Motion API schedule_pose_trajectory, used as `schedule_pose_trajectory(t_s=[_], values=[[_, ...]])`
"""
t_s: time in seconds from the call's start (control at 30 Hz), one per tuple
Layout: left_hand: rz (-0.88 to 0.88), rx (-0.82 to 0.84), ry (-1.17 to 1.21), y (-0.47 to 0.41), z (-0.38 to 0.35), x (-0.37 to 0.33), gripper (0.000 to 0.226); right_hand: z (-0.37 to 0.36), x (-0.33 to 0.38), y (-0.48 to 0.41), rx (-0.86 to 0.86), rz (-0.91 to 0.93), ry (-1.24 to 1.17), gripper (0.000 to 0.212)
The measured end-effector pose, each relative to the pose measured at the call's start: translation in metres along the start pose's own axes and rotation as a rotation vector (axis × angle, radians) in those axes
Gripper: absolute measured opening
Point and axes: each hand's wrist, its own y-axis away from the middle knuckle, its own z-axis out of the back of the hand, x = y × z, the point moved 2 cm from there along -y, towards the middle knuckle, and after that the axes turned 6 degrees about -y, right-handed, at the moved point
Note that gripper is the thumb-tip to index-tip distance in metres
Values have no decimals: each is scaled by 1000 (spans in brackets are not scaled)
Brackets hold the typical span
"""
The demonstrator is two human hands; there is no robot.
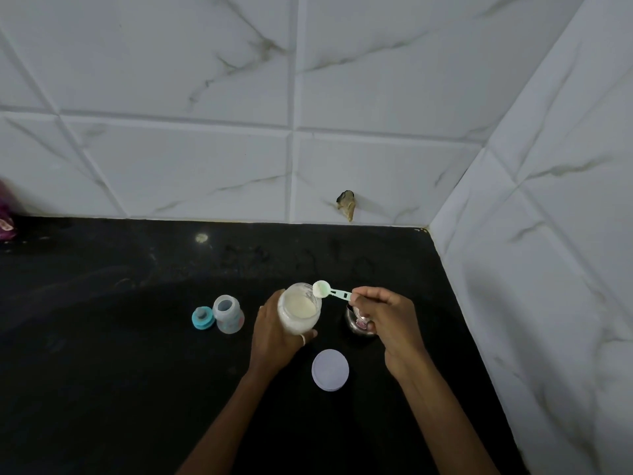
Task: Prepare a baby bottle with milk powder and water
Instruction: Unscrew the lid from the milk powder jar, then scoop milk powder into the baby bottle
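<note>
- Two hands grip: your left hand [274,332] wraps the tilted powder jar [299,308] mid-body; your right hand [383,317] pinches the scoop [332,291] handle, bowl at the jar rim.
- Handle the scoop as light, stiff plastic; the jar as smooth, likely slippery.
- Count one each: baby bottle [227,313], left of the jar; teal cap [202,317]; lid [330,370]; steel cup [356,329].

No readable text, labels or numbers anywhere.

I see the cap [202,317] just left of the bottle [227,313] on the counter [102,337], the jar [299,311] right of both, the lid [330,370] before the jar, a cup [356,324] right of it.
</note>
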Motion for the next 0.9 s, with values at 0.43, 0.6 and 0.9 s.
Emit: schedule_pose_trajectory(t_s=[0.43,0.6,0.9], values=[[79,71,68,-17,-25,17,92,-10,-12,-13,-46,-64,-32,11],[86,93,127,-16,-25,18,94,-14,-17,-13,-13,-83,-37,13],[256,98,65,15,-5,21,124,-22,-14,-10,22,-72,-27,14]])
